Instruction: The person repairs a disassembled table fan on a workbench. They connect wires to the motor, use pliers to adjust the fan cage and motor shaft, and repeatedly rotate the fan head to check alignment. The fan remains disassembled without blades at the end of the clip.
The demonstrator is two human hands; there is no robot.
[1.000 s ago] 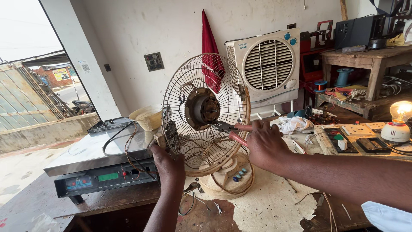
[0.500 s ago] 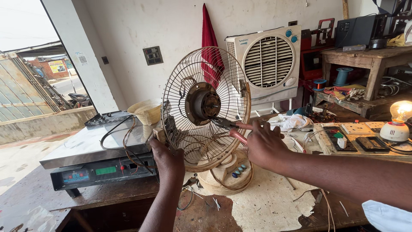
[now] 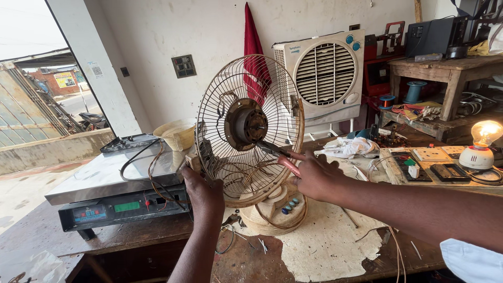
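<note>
We stand at the wooden bench [image 3: 78,230], where the fan [image 3: 249,131] is in the middle, beside the metal box [image 3: 112,183]. Our left hand [image 3: 204,196] closes around the lower left rim of the fan's wire cage. Our right hand [image 3: 314,175] pinches a screwdriver [image 3: 280,157] with a pink handle, its tip reaching through the cage toward the motor [image 3: 247,124].

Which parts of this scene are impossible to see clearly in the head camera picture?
- Tip of the tool in the right hand: lost behind the wires of the fan guard, head view.
- Left hand fingers: curled behind the guard's rim, so its grip is unclear.
- Display on the metal box: too small to make out.
- Table front: cut off by the bottom edge.
</note>
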